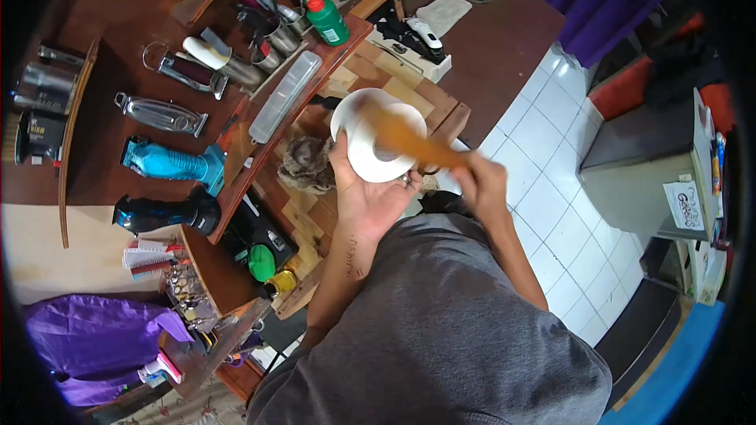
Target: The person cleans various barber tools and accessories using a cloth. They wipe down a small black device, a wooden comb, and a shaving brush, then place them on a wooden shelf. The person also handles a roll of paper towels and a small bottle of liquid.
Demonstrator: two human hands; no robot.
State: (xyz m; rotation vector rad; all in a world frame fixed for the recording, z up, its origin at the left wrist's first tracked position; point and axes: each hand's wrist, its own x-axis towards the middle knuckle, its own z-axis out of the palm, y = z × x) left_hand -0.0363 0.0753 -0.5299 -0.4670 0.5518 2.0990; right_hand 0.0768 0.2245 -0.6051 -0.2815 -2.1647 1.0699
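Note:
My left hand (366, 203) is wrapped from below around a white paper roll (359, 156), whose round end with its core faces up. A ring shows on one of its fingers. In my right hand (482, 182) is the end of a long orange-brown wooden brush (421, 144). Motion smears the brush, and its far end crosses over the roll; whether it touches the roll I cannot tell. A crumpled brown fuzzy cloth (305, 164) lies on the wooden top just left of the roll.
Hair clippers (164, 114) lie along the brown counter at left, near metal cups of tools and a green bottle (327, 20) with a red cap. A clear plastic case (285, 97) lies by the counter edge. White clippers (425, 34) rest farther back. A grey cabinet (642, 165) stands right.

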